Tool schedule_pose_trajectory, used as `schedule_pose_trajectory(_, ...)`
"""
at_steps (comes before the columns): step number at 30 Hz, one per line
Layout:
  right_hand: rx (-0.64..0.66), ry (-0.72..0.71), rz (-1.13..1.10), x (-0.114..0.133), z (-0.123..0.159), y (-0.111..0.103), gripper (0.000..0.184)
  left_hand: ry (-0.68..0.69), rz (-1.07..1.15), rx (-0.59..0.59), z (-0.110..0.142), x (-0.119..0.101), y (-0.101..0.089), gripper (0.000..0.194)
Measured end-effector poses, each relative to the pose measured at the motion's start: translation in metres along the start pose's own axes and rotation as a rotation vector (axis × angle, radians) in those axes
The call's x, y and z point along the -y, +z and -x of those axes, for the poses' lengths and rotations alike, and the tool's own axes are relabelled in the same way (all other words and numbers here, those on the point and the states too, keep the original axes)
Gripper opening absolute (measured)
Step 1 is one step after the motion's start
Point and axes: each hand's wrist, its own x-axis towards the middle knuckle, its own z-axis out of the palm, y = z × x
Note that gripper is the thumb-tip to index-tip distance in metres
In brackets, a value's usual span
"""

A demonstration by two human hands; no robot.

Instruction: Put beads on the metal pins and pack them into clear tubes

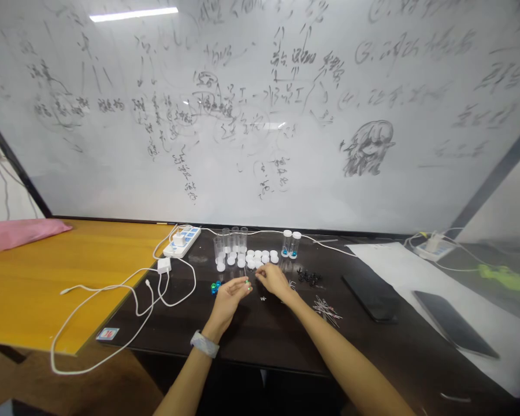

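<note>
Forearms (351,364) foremost, I see the left hand (229,294) pinching a green ball (247,282), can't tell the right hand's (274,279) grip; two blue-ball tubes (295,245) stand capped, several clear tubes (235,237) lidless.

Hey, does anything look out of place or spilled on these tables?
Just the white cable: its loop droops past the front edge of the yellow table, so it might snag. I see no obvious spill.

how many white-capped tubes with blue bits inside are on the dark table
2, side by side at the back of the dark table, past and right of the right hand: the left tube and, just beside it, the right tube. None seems hidden.
</note>
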Motion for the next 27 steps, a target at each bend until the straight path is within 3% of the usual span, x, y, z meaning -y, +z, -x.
schedule_pose_trajectory(8, 0.061, 0.059, 0.11, 0.016, -0.022, 0.022, 0.013, 0.014, -0.014, -0.002, 0.001, 0.001, -0.002, 0.046)
schedule_pose_trajectory(15, 0.047, 0.099, -0.088, 0.013, -0.019, 0.025, 0.013, 0.044, -0.011, -0.005, -0.001, 0.004, -0.003, 0.044)
schedule_pose_trajectory(19, 0.103, 0.096, -0.317, 0.009, -0.004, 0.013, 0.024, 0.064, -0.016, -0.008, -0.001, 0.005, -0.002, 0.042)
schedule_pose_trajectory(25, 0.223, 0.232, -1.255, 0.005, 0.027, -0.011, 0.034, 0.072, -0.047, 0.036, 0.001, 0.005, 0.001, 0.04)
schedule_pose_trajectory(27, 0.239, 0.294, -1.389, 0.005, 0.034, -0.014, 0.03, 0.071, -0.06, 0.042, 0.001, 0.006, 0.002, 0.04)
